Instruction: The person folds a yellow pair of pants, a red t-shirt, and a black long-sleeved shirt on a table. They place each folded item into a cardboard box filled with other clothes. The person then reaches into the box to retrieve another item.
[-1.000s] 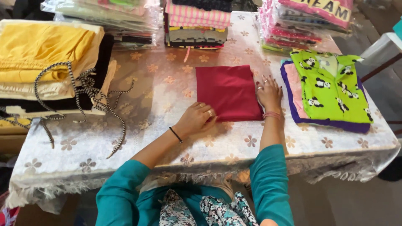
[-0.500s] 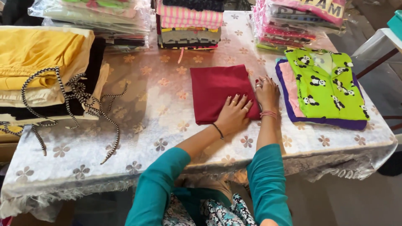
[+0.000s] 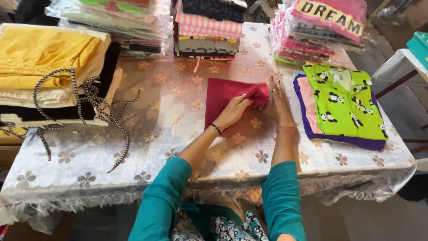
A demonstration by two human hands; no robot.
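Now left hand [image 3: 232, 111] pinching bunched edge of maroon cloth [image 3: 223, 96], mid-fold. Right hand [image 3: 277, 99] flat, fingers spread, at 3 o'clock of cloth, pinning it. Cloth mid-surface [image 3: 147, 134]; panda-print clothes [image 3: 341, 105] further toward 3 o'clock. Next likely calls for smooth, even crease.

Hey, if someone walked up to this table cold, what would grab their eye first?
Probably the maroon cloth at the table's middle, its right edge bunched in the left hand while the right hand lies flat beside it. Next, the bright green panda-print garment stacked at the right, and the yellow folded fabric at far left.
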